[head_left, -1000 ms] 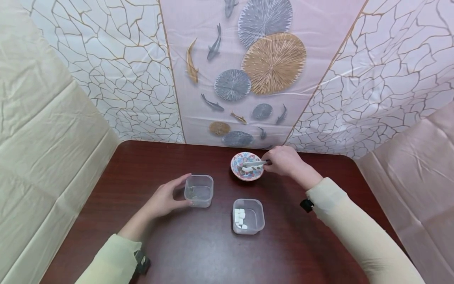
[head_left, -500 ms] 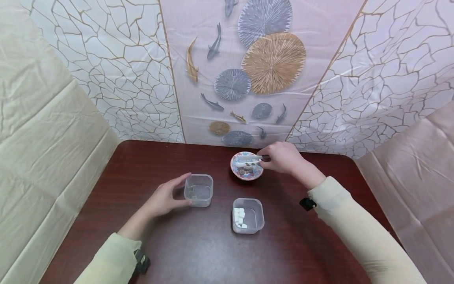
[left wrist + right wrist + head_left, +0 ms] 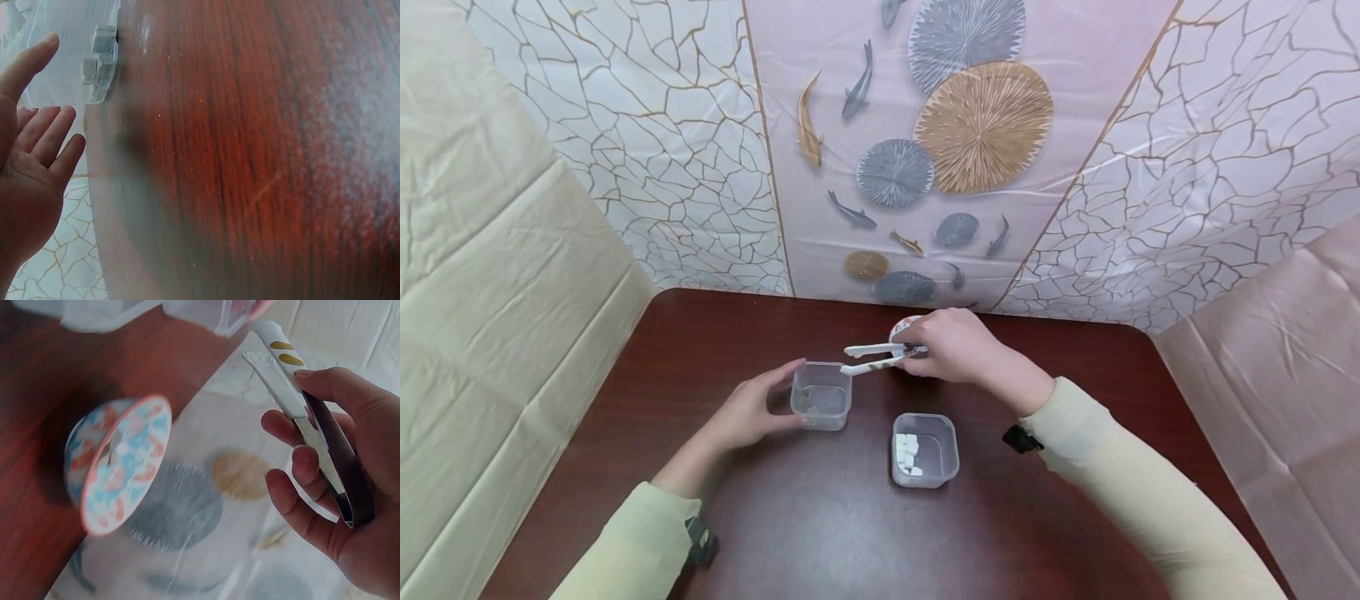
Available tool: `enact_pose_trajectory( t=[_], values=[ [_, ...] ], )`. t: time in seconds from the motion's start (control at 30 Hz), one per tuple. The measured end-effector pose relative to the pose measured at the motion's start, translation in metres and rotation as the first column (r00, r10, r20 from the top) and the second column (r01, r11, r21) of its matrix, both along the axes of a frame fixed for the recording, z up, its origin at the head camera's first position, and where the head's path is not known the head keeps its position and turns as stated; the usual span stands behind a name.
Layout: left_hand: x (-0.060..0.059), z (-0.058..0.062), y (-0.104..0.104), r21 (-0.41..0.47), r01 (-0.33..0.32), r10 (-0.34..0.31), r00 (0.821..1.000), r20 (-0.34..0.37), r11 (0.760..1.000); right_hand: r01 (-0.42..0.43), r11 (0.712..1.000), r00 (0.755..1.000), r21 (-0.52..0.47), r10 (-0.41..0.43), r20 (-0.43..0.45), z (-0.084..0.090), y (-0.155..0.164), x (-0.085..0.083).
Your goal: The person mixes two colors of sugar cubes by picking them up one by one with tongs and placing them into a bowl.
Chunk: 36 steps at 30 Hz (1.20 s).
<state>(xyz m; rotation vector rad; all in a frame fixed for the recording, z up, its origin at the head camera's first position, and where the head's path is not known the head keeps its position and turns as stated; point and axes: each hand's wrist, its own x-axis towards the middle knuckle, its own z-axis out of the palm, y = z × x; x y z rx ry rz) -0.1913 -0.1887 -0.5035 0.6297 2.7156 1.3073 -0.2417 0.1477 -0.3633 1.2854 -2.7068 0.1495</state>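
My left hand [image 3: 751,417] spans a clear square plastic container [image 3: 822,403], thumb on the near side and fingers on the far side. Several small greyish cubes [image 3: 104,44] show through its wall in the left wrist view. My right hand [image 3: 961,348] holds a pair of tongs [image 3: 874,363] with white arms, gold marks and a metal bend. Their tips are apart, near the container's back right rim, and I see nothing between them. Under the right hand, a patterned bowl [image 3: 128,462] is mostly hidden in the head view; a small grey-brown piece [image 3: 107,454] lies inside.
A second clear container [image 3: 936,454] with several white cubes [image 3: 907,452] stands nearer on the dark wooden table [image 3: 850,517]. Behind the table's back edge hangs a patterned cloth [image 3: 887,233], and plain cloth walls [image 3: 512,333] stand at the sides.
My right hand has carried the tongs left from over the bowl to the left container's rim, now covering much of the bowl. The left hand stays at its container.
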Motion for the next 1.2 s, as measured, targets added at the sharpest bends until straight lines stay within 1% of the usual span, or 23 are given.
enact_pose_trajectory(
  t=[0.23,0.37,0.47,0.63,0.83,1.2],
  values=[
    [-0.001,0.002,0.0,0.003,0.005,-0.005,1.0,-0.003,1.0,-0.074,0.995,0.997,0.07,0.075,-0.014,-0.005,-0.028,0.005],
    [-0.003,0.002,0.001,0.004,0.006,-0.006,1.0,-0.008,1.0,-0.113,0.989,0.994,0.097,0.113,0.001,-0.009,-0.042,0.005],
    [-0.003,0.002,0.0,0.005,0.006,-0.006,1.0,-0.012,1.0,-0.112,0.985,0.993,0.131,0.114,-0.011,-0.014,-0.05,0.006],
    [-0.003,0.0,0.0,0.014,0.008,-0.007,1.0,-0.008,1.0,-0.106,0.978,0.989,0.178,0.122,-0.086,-0.023,-0.063,0.006],
    [-0.002,0.0,-0.001,0.031,0.012,-0.012,1.0,-0.001,0.999,-0.123,0.975,0.984,0.187,0.145,-0.108,-0.033,-0.072,0.002],
    [-0.002,-0.001,-0.002,0.02,0.012,-0.012,1.0,-0.01,1.0,-0.126,0.965,0.976,0.228,0.162,-0.147,-0.042,-0.085,0.0]
  ],
)
